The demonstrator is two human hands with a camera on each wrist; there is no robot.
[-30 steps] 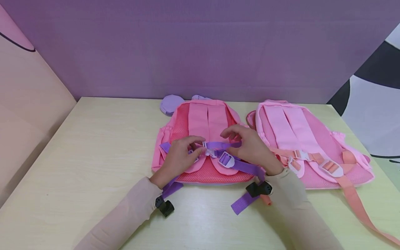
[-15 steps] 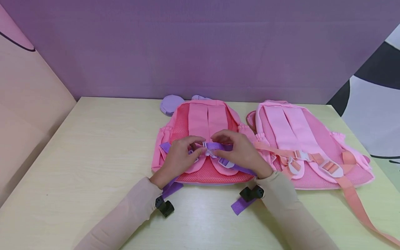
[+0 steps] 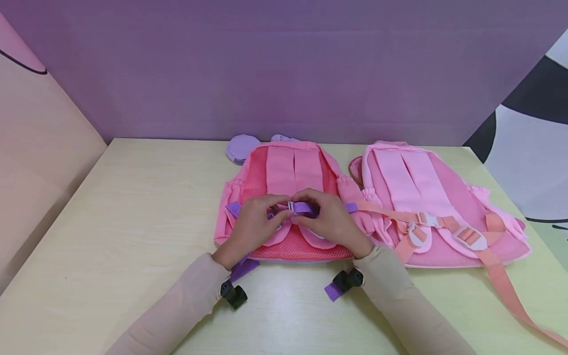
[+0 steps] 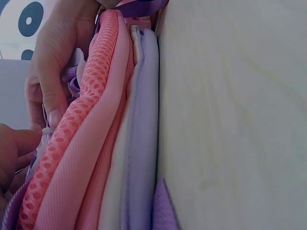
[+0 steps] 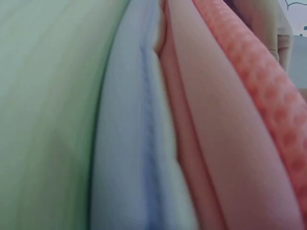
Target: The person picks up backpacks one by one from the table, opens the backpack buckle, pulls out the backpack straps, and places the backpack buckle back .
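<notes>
A pink and coral backpack (image 3: 295, 170) lies back-side up, its shoulder straps running down the middle. Across these straps passes a purple strap (image 3: 303, 207) with a small white buckle (image 3: 290, 206). My left hand (image 3: 253, 224) pinches the buckle from the left between thumb and fingers. From the other side my right hand (image 3: 333, 219) pinches the buckle's right end, and the purple strap loops between its thumb and forefinger. In the left wrist view both hands' fingertips meet at the white buckle (image 4: 48, 130). Fingers partly hide the buckle, so its halves cannot be told apart.
A lighter pink backpack (image 3: 410, 180) with orange straps lies close on the right, its white buckle (image 3: 428, 220) at the middle. One long orange strap (image 3: 510, 296) trails toward the table's front right. A round lilac piece (image 3: 241, 148) lies behind the nearer bag.
My right hand has moved left along the purple strap to the buckle, meeting my left hand's fingertips. The left hand has stayed at the buckle.
</notes>
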